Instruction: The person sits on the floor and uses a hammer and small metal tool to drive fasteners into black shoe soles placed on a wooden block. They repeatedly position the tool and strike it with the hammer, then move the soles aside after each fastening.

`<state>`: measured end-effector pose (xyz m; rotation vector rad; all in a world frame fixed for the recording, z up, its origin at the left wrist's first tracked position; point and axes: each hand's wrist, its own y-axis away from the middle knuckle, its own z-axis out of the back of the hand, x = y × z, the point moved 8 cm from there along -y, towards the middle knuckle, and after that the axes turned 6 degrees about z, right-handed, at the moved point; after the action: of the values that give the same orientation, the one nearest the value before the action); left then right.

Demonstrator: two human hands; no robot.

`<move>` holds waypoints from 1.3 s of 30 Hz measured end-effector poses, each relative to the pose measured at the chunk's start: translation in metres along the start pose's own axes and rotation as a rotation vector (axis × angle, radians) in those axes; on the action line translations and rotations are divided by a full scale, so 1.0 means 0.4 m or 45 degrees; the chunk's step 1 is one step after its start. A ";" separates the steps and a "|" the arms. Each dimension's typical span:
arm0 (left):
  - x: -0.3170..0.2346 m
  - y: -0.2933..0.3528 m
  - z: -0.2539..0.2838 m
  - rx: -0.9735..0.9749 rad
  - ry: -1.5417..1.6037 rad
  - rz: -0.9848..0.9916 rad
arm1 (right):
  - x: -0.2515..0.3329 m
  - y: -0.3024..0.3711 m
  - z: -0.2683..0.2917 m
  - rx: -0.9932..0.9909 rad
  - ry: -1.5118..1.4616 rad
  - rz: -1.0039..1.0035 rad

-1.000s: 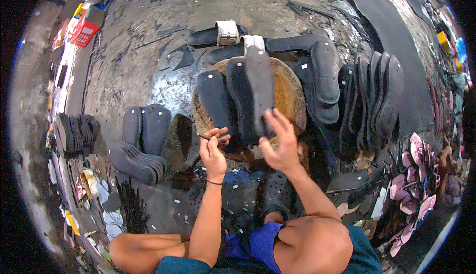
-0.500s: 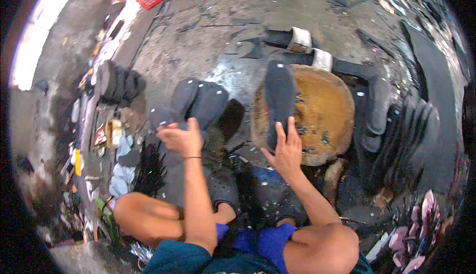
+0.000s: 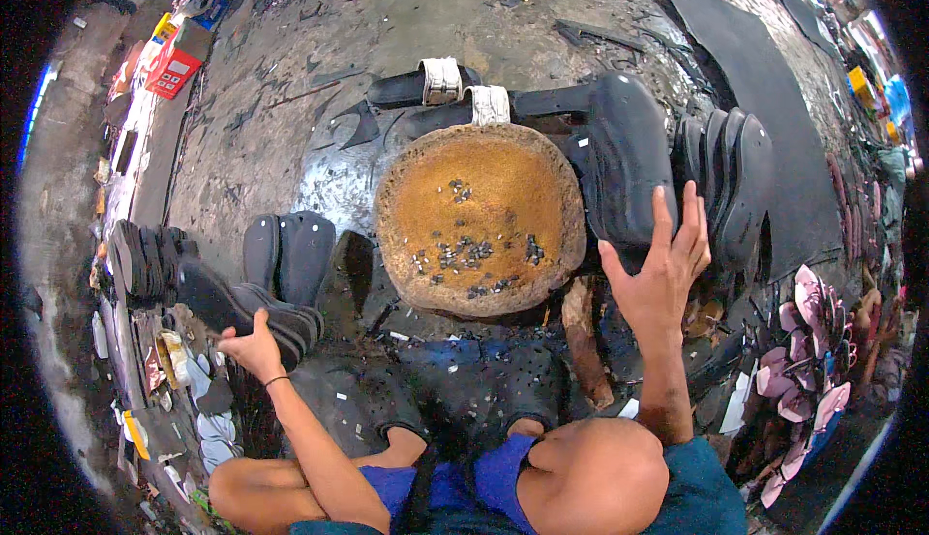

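At the lower left, my left hand is closed on the near end of a black shoe sole. This sole lies against a small pile of similar soles. Right of the round wooden block, my right hand grips the near end of another black sole, with its thumb on one edge and its fingers on the other. More soles lie beneath that one. Small dark scraps are scattered on the block's top.
Two black sandals with white straps lie behind the block. A row of soles stands beside a dark sheet at right. Two soles lie left of the block. Pink pieces are piled at lower right; a red box stands far left.
The view has shifted. The sole that lay on the wooden block is off it. My right hand has moved right to the sole pile, and my left hand has moved down and left.
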<state>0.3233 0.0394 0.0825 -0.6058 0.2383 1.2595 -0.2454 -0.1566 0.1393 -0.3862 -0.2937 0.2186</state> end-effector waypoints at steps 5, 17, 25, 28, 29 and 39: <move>-0.362 0.412 -0.132 1.233 0.829 -0.215 | 0.237 0.092 -0.216 0.701 -1.463 0.120; -0.481 0.626 -0.342 0.361 -0.003 -1.107 | 0.155 0.072 -0.411 0.324 -0.495 -0.112; -0.442 0.744 -0.213 1.863 1.195 0.056 | 0.197 0.248 -0.411 0.784 -1.823 -0.798; -0.436 0.770 -0.217 1.827 1.305 0.215 | 0.172 0.260 -0.411 0.864 -1.779 -0.867; -0.451 0.767 -0.214 1.796 1.286 0.137 | 0.152 0.271 -0.407 0.854 -1.786 -0.909; -0.290 0.584 -0.384 1.396 1.066 0.159 | -0.109 0.676 -0.235 0.684 -0.054 -0.609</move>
<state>0.0925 -0.0984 -0.0560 -0.1077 1.5581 0.7410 -0.2974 0.0446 -0.0622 0.2242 -0.3475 -0.1668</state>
